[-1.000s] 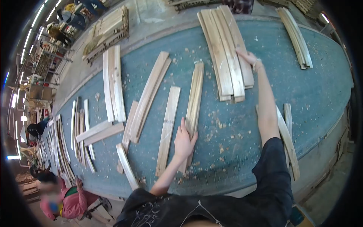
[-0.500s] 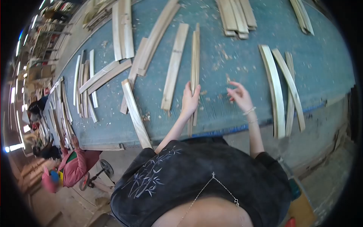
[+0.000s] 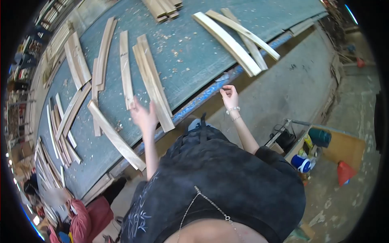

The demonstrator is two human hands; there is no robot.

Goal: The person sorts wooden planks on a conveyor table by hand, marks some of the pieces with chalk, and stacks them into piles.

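And here we are at the close-laid wooden strips (image 3: 152, 81), flat on the table (image 3: 182, 56)! Just left of them, the left hand (image 3: 144, 117) is spread, blurred, fingertips by the lower end of a single strip (image 3: 125, 71); contact I can't tell. Right of them, past the table edge, the right hand (image 3: 230, 97) curls its fingers toward the thumb; whether it's pinching anything, can't tell. Good handling, I'd judge, means gripping both long edges near mid-length and lifting clear, not scraping neighbours. Lettering? Nothing readable, not even on the blue container (image 3: 301, 163) farther right of those strips
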